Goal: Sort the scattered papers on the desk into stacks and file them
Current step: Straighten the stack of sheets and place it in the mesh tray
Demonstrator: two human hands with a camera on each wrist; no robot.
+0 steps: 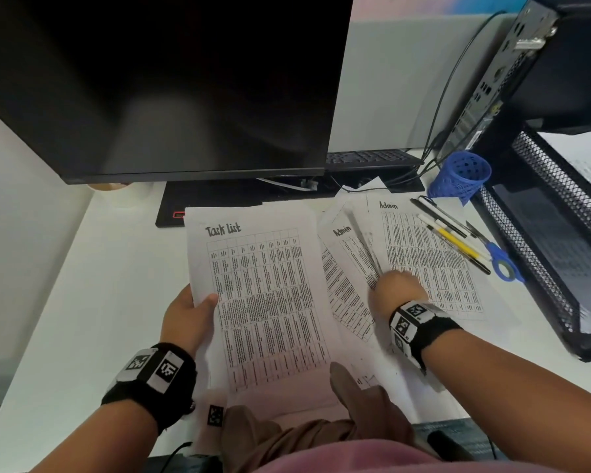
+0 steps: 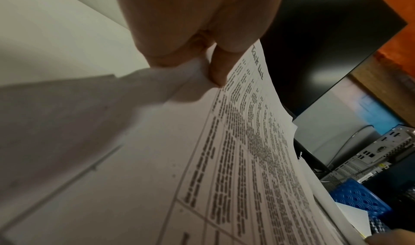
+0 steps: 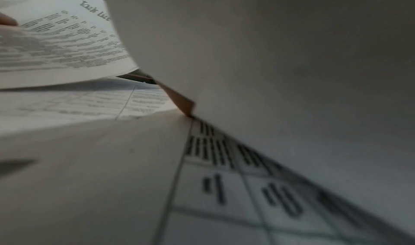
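We hold the Task List sheet (image 1: 260, 302) by its left edge in our left hand (image 1: 188, 319), thumb on top and fingers (image 2: 217, 67) beneath, pinching it so it hangs raised above the desk (image 1: 93, 285). It is thin office paper, so we judge it light, floppy and quick to crease or slide; it already bows in the wrist view. An edge pinch serves for one sheet, but a stack would probably want a hand flat beneath or a grip on both sides.

Our right hand (image 1: 398, 290) reaches into the fanned Admin sheets (image 1: 427, 254) on the right of the desk. It seems to be lifting one sheet off the others (the right wrist view shows a blank underside curling over printed tables), though how its fingers lie is hidden.

Readable writing: "Task List", handwritten, heads the held sheet; "Admin" heads at least two of the fanned ones. The table text is too small to read. The mesh tray (image 1: 539, 268) at the far right looks the likely filing place.
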